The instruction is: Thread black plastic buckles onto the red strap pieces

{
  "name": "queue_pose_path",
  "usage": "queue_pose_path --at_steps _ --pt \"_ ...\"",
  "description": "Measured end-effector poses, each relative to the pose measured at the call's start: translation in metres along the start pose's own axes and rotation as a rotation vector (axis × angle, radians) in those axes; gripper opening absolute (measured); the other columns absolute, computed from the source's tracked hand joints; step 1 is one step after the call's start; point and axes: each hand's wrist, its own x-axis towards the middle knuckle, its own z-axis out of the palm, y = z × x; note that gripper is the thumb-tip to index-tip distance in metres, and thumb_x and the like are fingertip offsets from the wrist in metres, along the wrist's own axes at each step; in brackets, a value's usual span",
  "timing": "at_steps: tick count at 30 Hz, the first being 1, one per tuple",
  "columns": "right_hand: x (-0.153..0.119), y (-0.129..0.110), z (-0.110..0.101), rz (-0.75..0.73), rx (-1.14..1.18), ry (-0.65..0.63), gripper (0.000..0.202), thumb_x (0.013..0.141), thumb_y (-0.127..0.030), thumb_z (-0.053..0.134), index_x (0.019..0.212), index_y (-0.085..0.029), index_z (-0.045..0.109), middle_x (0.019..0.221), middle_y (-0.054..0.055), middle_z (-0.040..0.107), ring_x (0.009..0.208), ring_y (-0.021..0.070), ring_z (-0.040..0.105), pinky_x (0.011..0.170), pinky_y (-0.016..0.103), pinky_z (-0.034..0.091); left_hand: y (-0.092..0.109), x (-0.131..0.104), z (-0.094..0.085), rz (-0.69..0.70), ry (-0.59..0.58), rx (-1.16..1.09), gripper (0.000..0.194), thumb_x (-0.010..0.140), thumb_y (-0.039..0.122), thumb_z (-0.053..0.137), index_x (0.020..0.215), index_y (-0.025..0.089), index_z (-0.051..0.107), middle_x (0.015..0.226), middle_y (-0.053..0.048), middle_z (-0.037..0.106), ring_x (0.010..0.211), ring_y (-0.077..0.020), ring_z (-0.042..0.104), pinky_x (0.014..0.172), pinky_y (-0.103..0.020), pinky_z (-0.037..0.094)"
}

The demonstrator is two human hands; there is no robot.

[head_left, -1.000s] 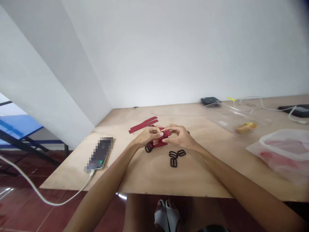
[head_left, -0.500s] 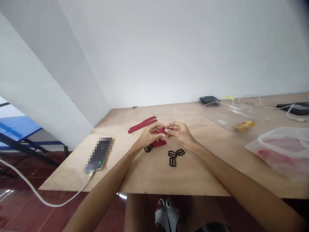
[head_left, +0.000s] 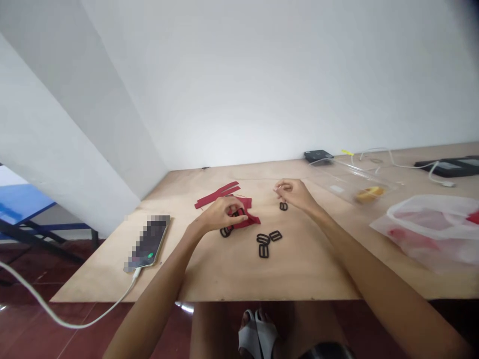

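Observation:
My left hand [head_left: 224,212] is over a small pile of red strap pieces [head_left: 252,219], its thumb and fingers around a black buckle on red strap [head_left: 235,212]. Up and to the right, my right hand [head_left: 292,192] is raised with thumb and fingertips pressed together; whatever they hold, if anything, is too small to name. Just below it lies a black slide buckle [head_left: 283,206]. Several more black buckles [head_left: 264,250] sit nearer the front edge, and another buckle [head_left: 225,232] is beside my left hand. Long red strips [head_left: 217,195] lie behind.
A phone [head_left: 151,242] with a white cable [head_left: 78,326] rests at the left of the table [head_left: 307,279]. To the right are a clear plastic box [head_left: 337,182], yellow tape [head_left: 370,193], a white plastic bag [head_left: 422,224] and black devices [head_left: 318,156].
My hands have moved apart, the right one up and rightward, the left one slightly left and down. A buckle now shows below my right hand. The view has shifted slightly.

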Motion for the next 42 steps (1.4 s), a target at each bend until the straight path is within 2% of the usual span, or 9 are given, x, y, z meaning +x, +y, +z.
queue_pose_path --at_steps 5,11,16,23,26,30,34,38,42 --pt "0.003 0.012 -0.027 0.076 -0.511 -0.2 0.016 0.067 -0.029 0.076 0.077 -0.017 0.074 0.079 0.007 0.073 0.073 0.0207 0.066 0.064 0.028 0.045 0.014 -0.022 -0.008 -0.002 -0.178 0.185 0.021 0.084 0.039 0.067 0.097 0.023 0.071 0.099 -0.006 0.07 0.086 -0.0212 0.063 0.073 -0.029 0.044" --pt "0.002 0.014 -0.021 0.134 -0.535 -0.291 0.016 0.062 -0.025 0.079 0.076 -0.018 0.073 0.079 0.005 0.073 0.071 0.0197 0.065 0.062 0.026 0.045 0.02 -0.043 0.0 -0.159 -0.144 0.392 0.04 0.085 0.044 0.066 0.119 0.024 0.067 0.121 -0.009 0.066 0.109 -0.0292 0.061 0.09 -0.037 0.047" --pt "0.002 0.015 -0.012 0.057 -0.49 -0.274 0.019 0.064 -0.019 0.076 0.082 -0.018 0.072 0.077 0.003 0.07 0.07 0.0176 0.063 0.061 0.024 0.044 0.033 -0.054 0.01 -0.154 -0.123 0.426 0.036 0.089 0.041 0.062 0.12 0.024 0.068 0.116 -0.01 0.066 0.108 -0.0271 0.061 0.091 -0.036 0.049" --pt "0.001 0.015 -0.008 0.037 -0.5 -0.277 0.022 0.068 -0.021 0.072 0.09 -0.017 0.074 0.082 0.004 0.069 0.074 0.0174 0.063 0.063 0.024 0.044 0.047 -0.082 0.009 -0.21 -0.11 0.46 0.054 0.089 0.048 0.059 0.139 0.026 0.056 0.121 -0.011 0.065 0.107 -0.0285 0.062 0.092 -0.038 0.049" --pt "0.002 0.017 -0.007 0.052 -0.475 -0.252 0.027 0.065 -0.021 0.075 0.091 -0.017 0.074 0.082 0.004 0.069 0.073 0.0177 0.064 0.062 0.024 0.044 0.025 -0.074 -0.007 -0.265 -0.037 0.38 0.053 0.089 0.052 0.058 0.137 0.029 0.058 0.12 -0.009 0.068 0.098 -0.0264 0.064 0.085 -0.036 0.05" --pt "0.004 0.025 -0.002 0.06 -0.405 -0.162 0.029 0.061 -0.019 0.077 0.09 -0.015 0.073 0.079 0.004 0.07 0.069 0.0173 0.064 0.06 0.024 0.045 -0.033 -0.027 -0.026 -0.442 0.107 0.417 0.029 0.091 0.036 0.052 0.104 0.023 0.075 0.103 -0.01 0.073 0.088 -0.0253 0.065 0.08 -0.034 0.049" --pt "0.004 0.031 0.005 0.148 -0.209 -0.075 0.021 0.061 -0.019 0.076 0.081 -0.013 0.072 0.069 0.005 0.07 0.059 0.0167 0.062 0.053 0.025 0.045 -0.085 0.019 -0.024 -0.547 0.047 0.4 0.023 0.081 0.028 0.063 0.097 0.018 0.076 0.102 -0.012 0.074 0.097 -0.0279 0.064 0.079 -0.032 0.047" --pt "0.003 0.033 0.01 0.146 -0.135 0.0 0.015 0.066 -0.022 0.072 0.077 -0.013 0.074 0.075 0.008 0.075 0.065 0.02 0.066 0.057 0.027 0.048 -0.107 0.028 -0.012 -0.56 0.037 0.337 0.023 0.076 0.025 0.066 0.095 0.016 0.075 0.091 -0.01 0.074 0.085 -0.0248 0.065 0.071 -0.028 0.046" --pt "0.002 0.032 0.015 0.104 -0.169 0.006 0.018 0.068 -0.025 0.069 0.08 -0.013 0.076 0.078 0.009 0.076 0.07 0.0228 0.067 0.061 0.029 0.049 -0.112 0.019 -0.012 -0.555 0.043 0.271 0.022 0.078 0.027 0.065 0.093 0.014 0.072 0.087 -0.01 0.073 0.079 -0.023 0.066 0.069 -0.028 0.046"
